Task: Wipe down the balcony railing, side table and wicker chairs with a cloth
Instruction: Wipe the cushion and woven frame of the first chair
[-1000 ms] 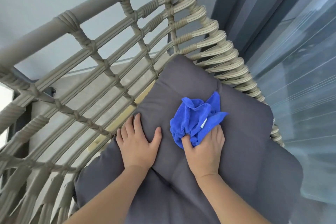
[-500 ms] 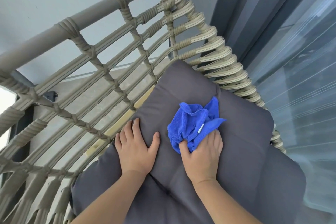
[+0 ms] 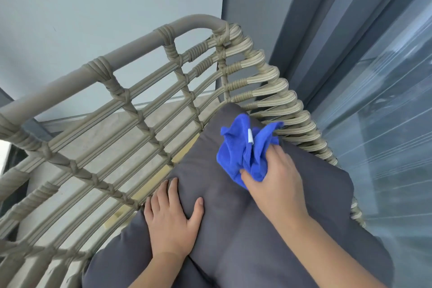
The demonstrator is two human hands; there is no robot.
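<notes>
Fingers of the right hand [image 3: 275,184] curl round a bunched blue cloth [image 3: 243,147], pressing it on the grey cushion [image 3: 315,194] toward one o'clock, near the top corner. At seven o'clock from it the left hand [image 3: 171,220] lies flat on the cushion, fingers straight. The wicker chair [image 3: 131,110] frames both.

The cloth [image 3: 245,149] is a bright, plain royal blue, with one small white tag on it. The cushion [image 3: 233,206] is a flat charcoal grey with no print. The wicker chair [image 3: 131,105] is taupe along its smooth top rail and paler beige in the wrapped strands (these are finely ribbed). The wall [image 3: 105,7] is a pale blue-grey, and the frame [image 3: 304,30] beside it is darker slate.
</notes>
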